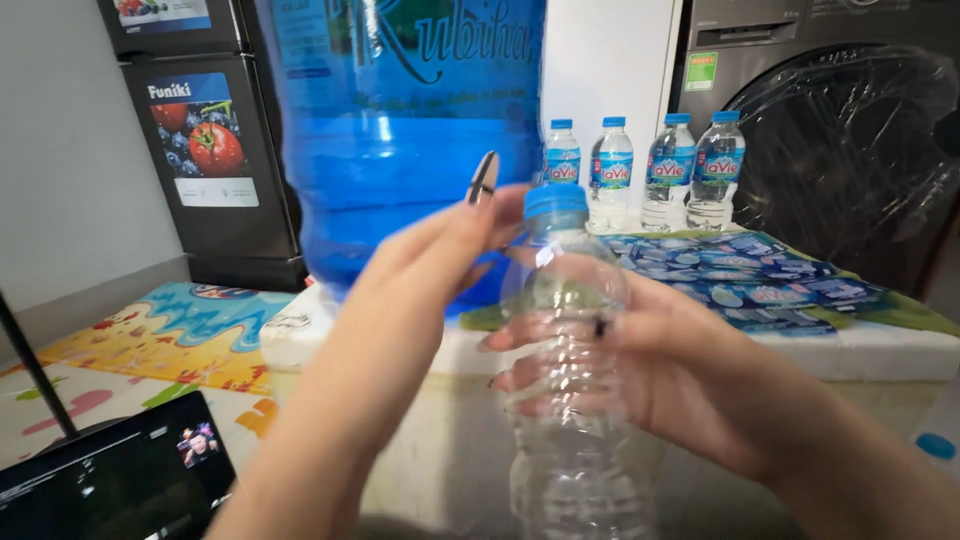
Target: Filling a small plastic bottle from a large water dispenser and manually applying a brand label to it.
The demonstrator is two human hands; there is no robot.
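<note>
Head view: gripping a clear plastic bottle [572, 340] upright at mid-frame, right hand [680, 370] wrapped round its ribbed waist, before the big blue water jug [400, 130]. Left hand [430, 270] open, fingertips at the blue cap [555, 201]; capping step, probably. Next: pinching and twisting that cap. Label-less, apparently empty.

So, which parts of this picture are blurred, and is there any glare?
Head view: the left hand and right hand are motion-blurred around the clear bottle; the four small bottles behind look sharper; soft glare sits on the big blue jug.
</note>
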